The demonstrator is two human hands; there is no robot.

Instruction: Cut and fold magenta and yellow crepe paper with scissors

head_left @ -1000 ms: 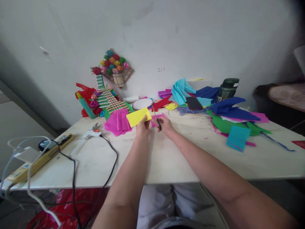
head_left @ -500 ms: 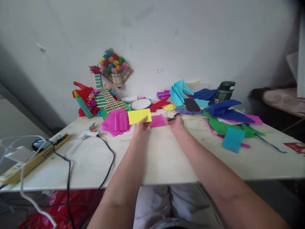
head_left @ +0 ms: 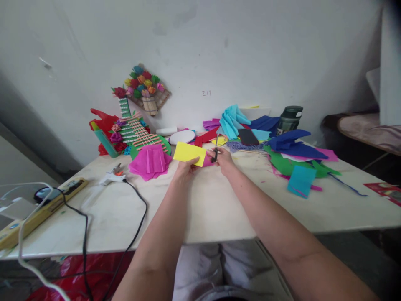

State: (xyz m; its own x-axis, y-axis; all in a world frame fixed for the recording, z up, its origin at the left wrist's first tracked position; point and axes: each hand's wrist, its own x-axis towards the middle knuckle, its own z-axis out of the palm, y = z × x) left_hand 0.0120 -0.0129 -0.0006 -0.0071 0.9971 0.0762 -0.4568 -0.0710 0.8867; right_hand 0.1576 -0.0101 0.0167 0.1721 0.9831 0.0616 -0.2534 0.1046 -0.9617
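Note:
My left hand (head_left: 187, 169) pinches a yellow rectangle of paper (head_left: 187, 151) at its lower right part, thumb on top. A piece of magenta paper (head_left: 207, 161) shows beyond the yellow one's right edge, reaching toward my right hand (head_left: 225, 160). That hand is closed on a pair of dark-handled scissors (head_left: 215, 154), whose blades point up and away from me. Whether my right fingers also touch the magenta paper I cannot make out. To the left lies a stack of magenta crepe paper (head_left: 150, 163).
A glue gun (head_left: 112, 175) with its black cable and a power strip (head_left: 44, 213) lie left. Behind stand a stick-built guitar (head_left: 138, 129) and a green glue bottle (head_left: 106, 142). Coloured paper, a phone (head_left: 248, 136) and a dark jar (head_left: 288, 120) fill the back right.
My right hand has moved left, close to the papers, and the scissors have turned so the blades point upward. The yellow paper has tilted and now covers more of the magenta piece.

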